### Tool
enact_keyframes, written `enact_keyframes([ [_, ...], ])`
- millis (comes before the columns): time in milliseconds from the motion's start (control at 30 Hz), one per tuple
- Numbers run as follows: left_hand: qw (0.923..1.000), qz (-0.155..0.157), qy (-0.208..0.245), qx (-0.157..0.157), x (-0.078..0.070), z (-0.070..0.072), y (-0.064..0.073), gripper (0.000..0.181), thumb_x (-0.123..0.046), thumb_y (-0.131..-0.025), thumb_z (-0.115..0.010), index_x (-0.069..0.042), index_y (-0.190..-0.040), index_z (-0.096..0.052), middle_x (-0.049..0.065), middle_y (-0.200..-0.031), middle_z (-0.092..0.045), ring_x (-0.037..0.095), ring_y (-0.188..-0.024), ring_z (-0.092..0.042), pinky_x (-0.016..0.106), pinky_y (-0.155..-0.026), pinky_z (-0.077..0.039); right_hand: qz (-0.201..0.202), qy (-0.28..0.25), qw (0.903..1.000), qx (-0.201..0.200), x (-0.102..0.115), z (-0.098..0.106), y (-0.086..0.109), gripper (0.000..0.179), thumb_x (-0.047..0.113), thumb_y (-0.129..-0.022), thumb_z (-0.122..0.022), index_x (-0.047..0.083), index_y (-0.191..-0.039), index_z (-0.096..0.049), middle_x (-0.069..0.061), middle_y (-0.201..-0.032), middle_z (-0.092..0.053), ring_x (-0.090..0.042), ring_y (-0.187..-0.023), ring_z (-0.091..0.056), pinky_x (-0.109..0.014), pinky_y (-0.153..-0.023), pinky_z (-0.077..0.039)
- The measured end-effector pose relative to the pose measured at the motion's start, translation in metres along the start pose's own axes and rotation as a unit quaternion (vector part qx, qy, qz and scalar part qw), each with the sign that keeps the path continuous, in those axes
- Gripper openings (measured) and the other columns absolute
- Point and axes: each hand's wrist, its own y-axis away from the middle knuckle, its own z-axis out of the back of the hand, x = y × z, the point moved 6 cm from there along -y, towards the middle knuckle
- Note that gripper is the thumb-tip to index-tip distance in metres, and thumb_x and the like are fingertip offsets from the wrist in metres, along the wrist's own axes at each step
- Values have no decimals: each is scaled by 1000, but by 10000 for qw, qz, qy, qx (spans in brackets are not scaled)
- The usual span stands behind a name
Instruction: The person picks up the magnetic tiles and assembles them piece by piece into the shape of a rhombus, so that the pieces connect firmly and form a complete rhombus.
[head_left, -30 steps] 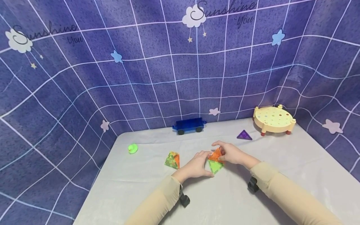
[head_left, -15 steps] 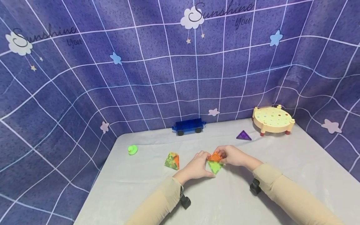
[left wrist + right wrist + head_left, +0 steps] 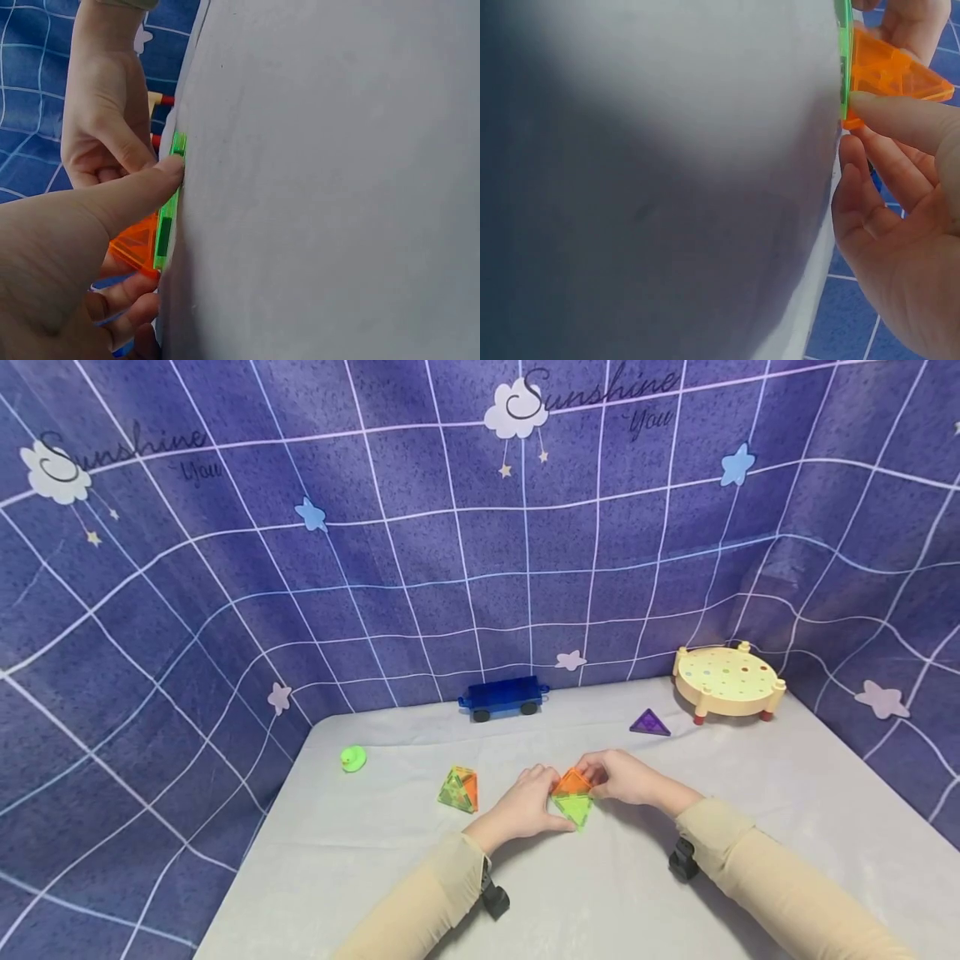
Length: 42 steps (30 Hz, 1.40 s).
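Note:
A green triangular magnetic tile (image 3: 575,811) lies flat on the table between my hands. Along its far edge, an orange triangular magnetic tile (image 3: 573,782) stands up at a tilt, as both wrist views show. My right hand (image 3: 626,777) pinches the orange tile at its right side, with the thumb low by the seam (image 3: 900,120). From the left, my left hand (image 3: 522,808) spans the pair: its thumb is on the green tile (image 3: 169,202) near the tip, and its curled fingers are at the orange tile's left corner. Parts of those fingertips are hidden.
Left of my hands sits a green-and-orange pyramid of tiles (image 3: 459,789). Farther left is a green toy duck (image 3: 353,758). A blue wheeled toy base (image 3: 504,697), a purple triangular tile (image 3: 650,722) and a cream toy table (image 3: 727,677) stand toward the back curtain (image 3: 420,610).
My right hand has come down and slightly toward me, bringing the orange tile to the green tile's far edge. The left hand stays nearly in place, its thumb slightly farther right.

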Motion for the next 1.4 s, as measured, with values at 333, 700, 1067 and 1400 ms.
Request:
enact_keyframes([
  [333,9998,-29,-190,-72,2,-2,-3,42,-43,-80,-86,-17,-94,-57,-8,-83,-50,10,-77,-46,24,-69,-39,98,-157,9998,23,-2,5,3,32,-10,-78,-73,5,-107,-71,-1,-91,-71,-12,-82,-64,-31,-79,-55],
  [700,9999,-88,-21,-136,0,0,-3,39,-38,-82,-86,-16,-87,-53,-7,-79,-50,10,-74,-46,23,-65,-38,-177,234,9974,-651,-27,32,11,26,0,-84,-74,-2,-109,-70,-13,-106,-70,-26,-94,-66,-44,-85,-54],
  [1067,9999,69,94,-78,-1,-2,1,36,-35,-83,-85,-16,-88,-56,-9,-79,-52,7,-73,-48,22,-67,-41,-1099,1653,9616,-1897,-56,64,19,40,6,-89,-67,-10,-125,-61,-33,-127,-53,-52,-119,-45,-63,-103,-34],
  [1400,9998,-9,98,-174,1,-2,0,35,-34,-83,-86,-16,-88,-56,-8,-79,-54,6,-72,-48,21,-68,-41,-1813,2036,9567,-1023,-64,63,22,69,20,-95,-66,-28,-135,-39,-48,-145,-31,-60,-138,-29,-63,-114,-24],
])
